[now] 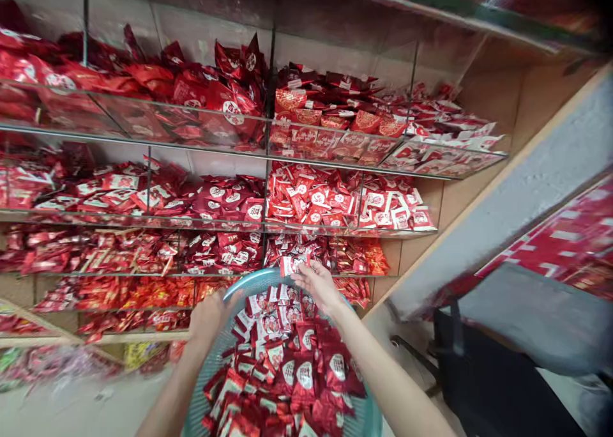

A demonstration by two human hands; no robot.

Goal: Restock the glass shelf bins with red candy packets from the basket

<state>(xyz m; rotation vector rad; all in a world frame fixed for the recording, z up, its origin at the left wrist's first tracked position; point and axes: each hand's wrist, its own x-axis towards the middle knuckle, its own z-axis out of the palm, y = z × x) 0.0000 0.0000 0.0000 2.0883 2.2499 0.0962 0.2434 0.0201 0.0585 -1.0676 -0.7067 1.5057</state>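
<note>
A teal plastic basket [200, 386] is in front of me, holding many small red and white wrapped packets [304, 374]. My left hand [209, 315] is closed on the basket's left rim, its outline slightly blurred. Over the far right part of the rim, my right hand [317, 285] pinches a small red and white packet [290, 266] between thumb and fingers. That packet is above the loose packets, near the lower shelves.
Glass-fronted shelves [211, 223] full of red packets rise ahead. A wooden side panel [507, 117] closes them on the right. At lower right are a black bag-like object [493, 373] and a grey surface [536, 309]. Plastic-wrapped goods [57, 363] lie at lower left.
</note>
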